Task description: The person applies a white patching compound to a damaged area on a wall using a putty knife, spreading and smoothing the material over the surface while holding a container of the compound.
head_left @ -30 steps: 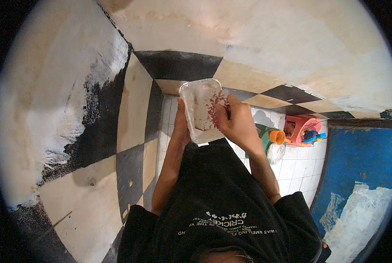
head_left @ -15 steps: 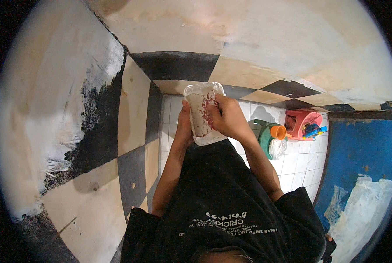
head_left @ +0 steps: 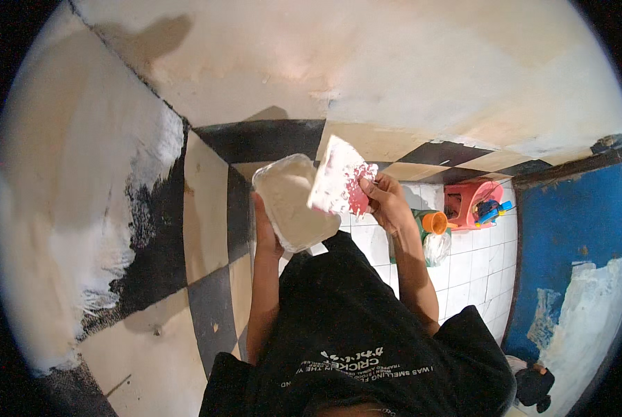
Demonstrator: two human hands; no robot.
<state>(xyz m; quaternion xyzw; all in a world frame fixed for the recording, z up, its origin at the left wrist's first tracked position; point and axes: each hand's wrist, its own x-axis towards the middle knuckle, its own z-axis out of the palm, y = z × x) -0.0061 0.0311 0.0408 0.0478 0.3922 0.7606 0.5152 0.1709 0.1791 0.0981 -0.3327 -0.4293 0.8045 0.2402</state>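
My left hand [head_left: 266, 228] grips a clear rectangular plastic tub [head_left: 261, 178] by its left side, in front of my body. Pale cream paste [head_left: 289, 200] coats the inside. Just right of the tub, my right hand [head_left: 392, 203] pinches a flat red spreader [head_left: 337, 182] at its right end. White paste covers most of the spreader's face, and red shows through near my fingers. The spreader is raised by the tub's right rim; whether they touch I cannot tell.
Black and cream checked walls [head_left: 273, 142] stand ahead and left, partly smeared white. At right on white floor tiles are a green stool with an orange cup [head_left: 434, 222] and clear plastic bag [head_left: 437, 248], a pink stool [head_left: 467, 201] bearing a blue-yellow object, and a blue door [head_left: 568, 222].
My right hand has lifted the spreader out of the tub and moved right, so its paste-covered face now shows. The tub has shifted left and tilted.
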